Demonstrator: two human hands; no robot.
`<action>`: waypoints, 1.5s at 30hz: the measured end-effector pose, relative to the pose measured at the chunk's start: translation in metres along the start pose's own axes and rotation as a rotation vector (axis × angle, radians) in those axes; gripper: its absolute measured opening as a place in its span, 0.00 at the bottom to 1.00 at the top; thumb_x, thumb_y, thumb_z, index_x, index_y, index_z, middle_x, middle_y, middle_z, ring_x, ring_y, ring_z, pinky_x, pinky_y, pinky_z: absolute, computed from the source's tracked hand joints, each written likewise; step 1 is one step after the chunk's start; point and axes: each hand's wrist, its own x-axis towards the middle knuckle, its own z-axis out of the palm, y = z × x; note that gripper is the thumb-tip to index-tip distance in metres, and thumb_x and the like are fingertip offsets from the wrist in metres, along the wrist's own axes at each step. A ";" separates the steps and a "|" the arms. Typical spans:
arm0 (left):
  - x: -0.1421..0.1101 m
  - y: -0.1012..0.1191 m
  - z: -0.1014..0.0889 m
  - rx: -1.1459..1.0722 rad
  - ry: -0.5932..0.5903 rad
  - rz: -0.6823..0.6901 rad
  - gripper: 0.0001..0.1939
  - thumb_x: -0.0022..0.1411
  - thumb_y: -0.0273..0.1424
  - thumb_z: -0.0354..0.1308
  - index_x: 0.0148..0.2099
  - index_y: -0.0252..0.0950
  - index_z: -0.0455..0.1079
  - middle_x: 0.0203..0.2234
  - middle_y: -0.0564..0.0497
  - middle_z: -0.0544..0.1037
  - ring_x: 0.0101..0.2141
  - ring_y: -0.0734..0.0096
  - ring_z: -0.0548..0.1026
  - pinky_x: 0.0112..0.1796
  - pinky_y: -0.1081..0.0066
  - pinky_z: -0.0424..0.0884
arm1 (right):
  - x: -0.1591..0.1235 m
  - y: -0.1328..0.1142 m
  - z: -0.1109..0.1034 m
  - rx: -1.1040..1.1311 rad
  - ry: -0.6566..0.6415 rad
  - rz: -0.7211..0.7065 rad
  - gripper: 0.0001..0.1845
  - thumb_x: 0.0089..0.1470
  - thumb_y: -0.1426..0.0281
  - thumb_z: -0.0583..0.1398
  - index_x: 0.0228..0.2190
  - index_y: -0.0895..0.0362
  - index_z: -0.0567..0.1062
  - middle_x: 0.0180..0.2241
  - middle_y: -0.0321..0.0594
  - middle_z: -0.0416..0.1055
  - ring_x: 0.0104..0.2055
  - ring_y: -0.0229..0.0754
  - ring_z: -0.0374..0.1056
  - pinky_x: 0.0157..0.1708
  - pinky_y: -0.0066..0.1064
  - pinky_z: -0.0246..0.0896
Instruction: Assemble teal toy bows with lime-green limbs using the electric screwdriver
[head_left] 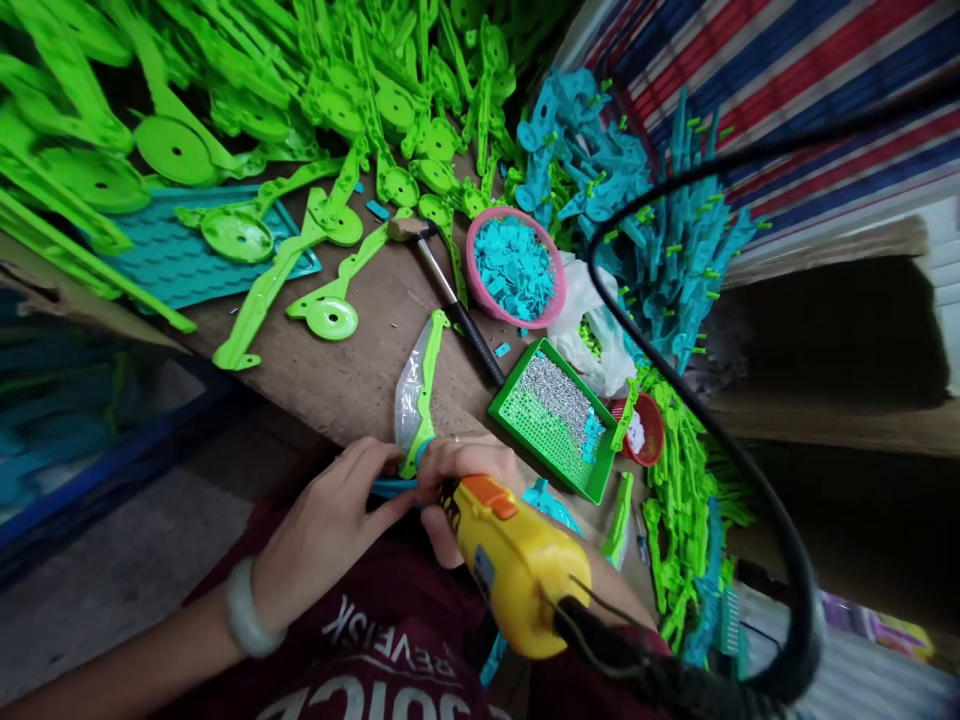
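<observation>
Here, the right hand (472, 462) clamps its fingers round a yellow power tool (521, 565), presumably weighty; the left hand (322, 530), closure indiscernible, meets a green part (426, 385) over the surface (330, 385), probably light, stiff, best held near its base.

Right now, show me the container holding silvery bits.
The green rectangular tray, beside the hammer; the round pink bowl holds blue pieces, the small red bowl white ones.

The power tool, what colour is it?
The power tool is mostly yellow with an orange part, best in the head view.
</observation>
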 end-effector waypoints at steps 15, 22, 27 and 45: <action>0.018 0.089 0.109 0.526 -0.420 0.771 0.16 0.64 0.36 0.59 0.51 0.36 0.68 0.47 0.41 0.76 0.52 0.51 0.71 0.55 0.52 0.64 | -0.044 -0.035 -0.165 -0.086 0.608 0.050 0.21 0.46 0.58 0.65 0.39 0.55 0.69 0.27 0.29 0.70 0.28 0.32 0.68 0.33 0.29 0.70; 0.025 0.055 0.155 0.646 -0.429 0.744 0.21 0.65 0.45 0.54 0.49 0.33 0.65 0.42 0.37 0.75 0.46 0.46 0.72 0.42 0.54 0.70 | -0.085 -0.042 -0.215 -0.338 0.226 -0.002 0.30 0.48 0.49 0.50 0.33 0.65 0.72 0.32 0.19 0.73 0.39 0.29 0.69 0.33 0.24 0.62; 0.019 0.037 0.150 0.566 -0.418 0.642 0.24 0.64 0.52 0.52 0.49 0.36 0.64 0.43 0.39 0.74 0.48 0.45 0.71 0.45 0.53 0.70 | -0.167 -0.068 -0.252 -0.655 0.213 0.102 0.24 0.52 0.61 0.63 0.49 0.61 0.73 0.49 0.40 0.75 0.49 0.36 0.71 0.46 0.28 0.69; 0.006 0.053 0.164 0.495 -0.338 0.589 0.21 0.65 0.41 0.56 0.55 0.36 0.64 0.49 0.37 0.75 0.52 0.46 0.72 0.45 0.51 0.73 | -0.256 -0.064 -0.310 -1.286 0.682 0.706 0.11 0.60 0.73 0.52 0.40 0.61 0.72 0.38 0.51 0.74 0.40 0.47 0.69 0.38 0.34 0.58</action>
